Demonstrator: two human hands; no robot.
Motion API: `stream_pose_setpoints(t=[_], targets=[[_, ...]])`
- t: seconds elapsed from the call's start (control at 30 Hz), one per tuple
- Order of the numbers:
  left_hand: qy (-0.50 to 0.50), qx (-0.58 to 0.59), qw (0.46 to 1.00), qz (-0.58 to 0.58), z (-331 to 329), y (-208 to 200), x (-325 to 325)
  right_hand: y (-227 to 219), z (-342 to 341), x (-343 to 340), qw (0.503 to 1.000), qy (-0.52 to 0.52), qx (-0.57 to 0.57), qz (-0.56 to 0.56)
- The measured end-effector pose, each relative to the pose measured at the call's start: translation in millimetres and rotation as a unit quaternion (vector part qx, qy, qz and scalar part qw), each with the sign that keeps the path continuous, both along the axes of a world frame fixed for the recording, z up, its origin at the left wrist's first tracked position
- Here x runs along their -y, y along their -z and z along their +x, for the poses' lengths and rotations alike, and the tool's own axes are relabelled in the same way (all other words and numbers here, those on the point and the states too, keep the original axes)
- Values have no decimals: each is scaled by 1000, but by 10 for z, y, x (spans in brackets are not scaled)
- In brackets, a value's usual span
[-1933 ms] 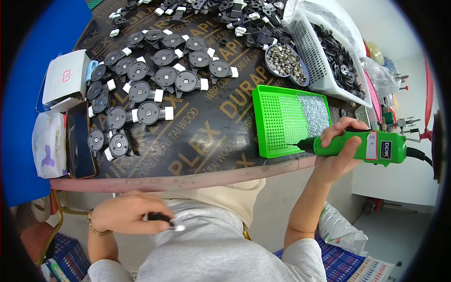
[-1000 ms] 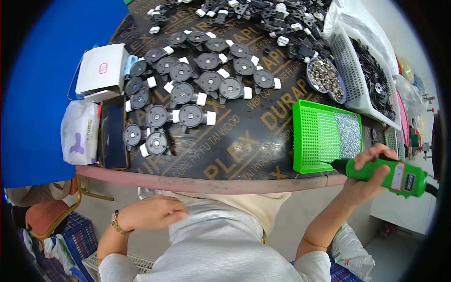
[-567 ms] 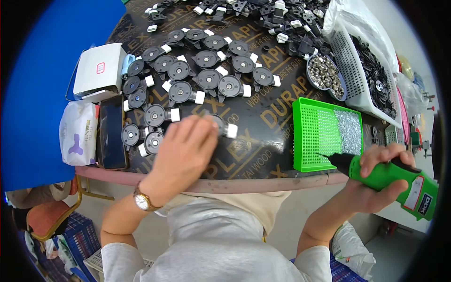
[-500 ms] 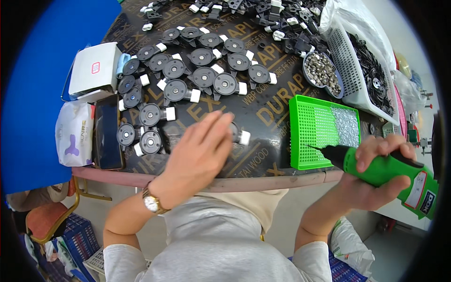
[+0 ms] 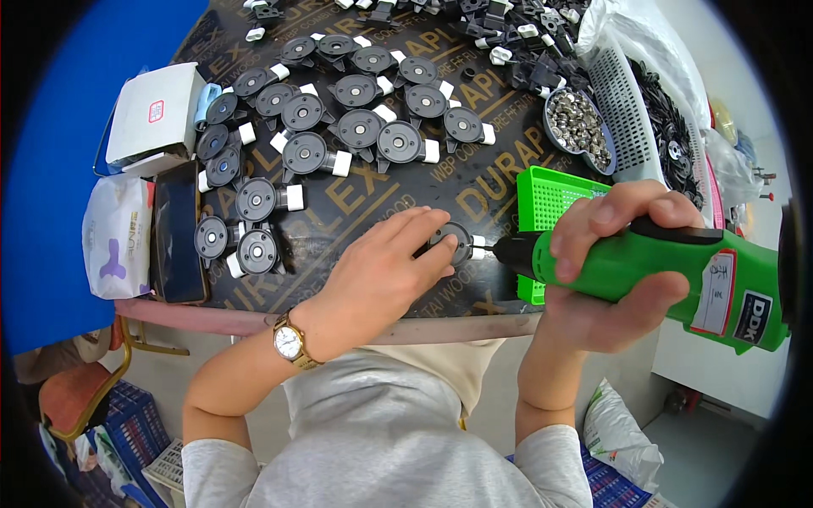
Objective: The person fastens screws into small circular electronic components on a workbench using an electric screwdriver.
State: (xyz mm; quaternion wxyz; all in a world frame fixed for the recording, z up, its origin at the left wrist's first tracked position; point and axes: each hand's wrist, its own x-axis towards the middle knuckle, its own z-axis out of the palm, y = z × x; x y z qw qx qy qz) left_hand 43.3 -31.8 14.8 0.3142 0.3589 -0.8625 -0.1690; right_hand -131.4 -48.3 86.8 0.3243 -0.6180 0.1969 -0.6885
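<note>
My left hand [image 5: 381, 264], with a gold watch on the wrist, holds a round black plastic part [image 5: 460, 240] down on the table, its fingers curled over the part's left side. A white tab [image 5: 478, 247] sticks out of the part toward the right. My right hand [image 5: 605, 254] is wrapped round a green electric screwdriver [image 5: 648, 254] held level. The screwdriver's thin bit points left and reaches the white tab; whether a screw sits at its tip is too small to tell.
Several similar black parts with white tabs [image 5: 305, 154] spread over the table's left and middle. A green perforated tray [image 5: 533, 199] lies behind the screwdriver. Beyond are a dish of metal pieces [image 5: 579, 127] and a white basket [image 5: 616, 102]. A white box [image 5: 155, 114] and phone [image 5: 179, 233] sit left.
The screwdriver has moved left from over the green tray to the part's white tab. My left hand has shifted slightly right, and its fingers now grip the part.
</note>
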Motion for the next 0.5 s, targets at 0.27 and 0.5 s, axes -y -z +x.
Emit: stream_pose_setpoints(t=[0.27, 0.5], targets=[[-5, -19, 1000, 15, 27, 56, 27, -4, 168, 6, 993, 55, -100, 23], [26, -58, 993, 100, 50, 47, 35, 0, 406, 15, 987, 103, -118, 24]])
